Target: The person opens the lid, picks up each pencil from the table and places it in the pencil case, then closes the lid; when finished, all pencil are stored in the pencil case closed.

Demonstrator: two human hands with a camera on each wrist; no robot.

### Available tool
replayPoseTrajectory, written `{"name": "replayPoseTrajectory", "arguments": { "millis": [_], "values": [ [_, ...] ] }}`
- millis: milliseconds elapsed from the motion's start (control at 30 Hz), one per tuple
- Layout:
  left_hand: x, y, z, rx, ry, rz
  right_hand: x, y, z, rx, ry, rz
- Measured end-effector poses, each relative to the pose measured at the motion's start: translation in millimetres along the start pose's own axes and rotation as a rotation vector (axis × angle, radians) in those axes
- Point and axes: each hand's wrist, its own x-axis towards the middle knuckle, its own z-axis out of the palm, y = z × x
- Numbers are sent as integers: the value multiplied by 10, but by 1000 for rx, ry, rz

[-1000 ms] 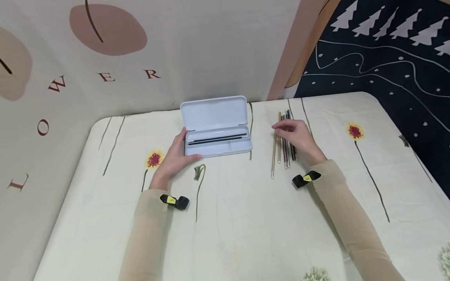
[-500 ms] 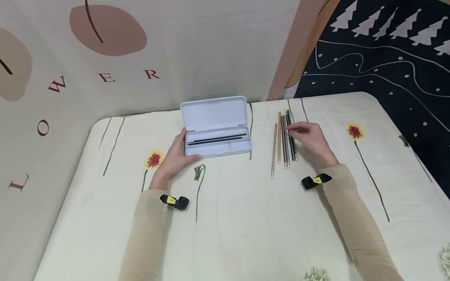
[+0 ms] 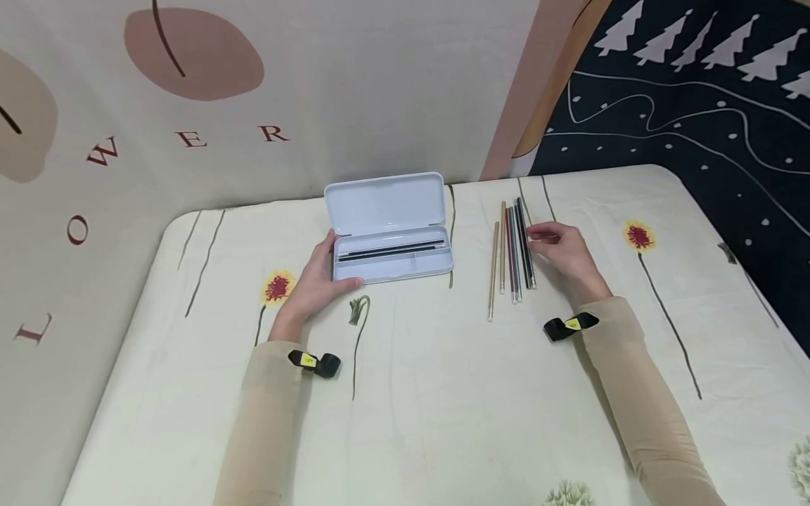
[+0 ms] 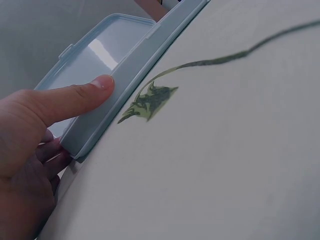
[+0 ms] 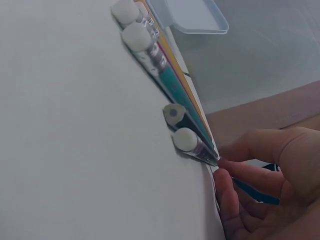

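My left hand (image 3: 314,284) grips the left end of an open pale-blue pencil case (image 3: 389,268). In the left wrist view its thumb (image 4: 80,102) presses the front wall, the other fingers partly hidden behind the end. Dark pencils (image 3: 392,250) lie in the case's back compartment. Right of the case, several pencils lie roughly side by side on the cloth, eraser ends toward me. My right hand (image 3: 565,258) is at the right side of this row, loosely bent fingertips right beside the rightmost dark pencil (image 3: 529,261). In the right wrist view a white-eraser pencil (image 5: 186,140) lies nearest those fingertips.
The case's raised lid (image 3: 386,204) leans near the back wall. A light wooden pencil (image 3: 493,274) lies at the row's left side, slightly nearer me. A flower-printed cloth (image 3: 430,407) covers the table, with a dark tree-patterned hanging (image 3: 671,112) at the right.
My right hand has moved right, from above the pencils to beside the rightmost dark one. The left hand and case have stayed still.
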Motion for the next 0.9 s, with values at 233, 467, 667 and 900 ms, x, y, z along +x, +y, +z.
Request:
{"name": "replayPoseTrajectory", "arguments": {
  "millis": [233, 467, 667, 900],
  "values": [
    [3, -19, 4, -2, 3, 6, 53, -3, 81, -83, 48, 11],
    [10, -29, 6, 2, 7, 12, 98, -22, 156, -119, 89, 40],
    [17, -28, 7, 3, 4, 5, 115, -25, 193, -127, 95, 48],
    [12, -15, 6, 3, 2, 0, 115, -9, 203, -110, 130, 18]
  ]
}}
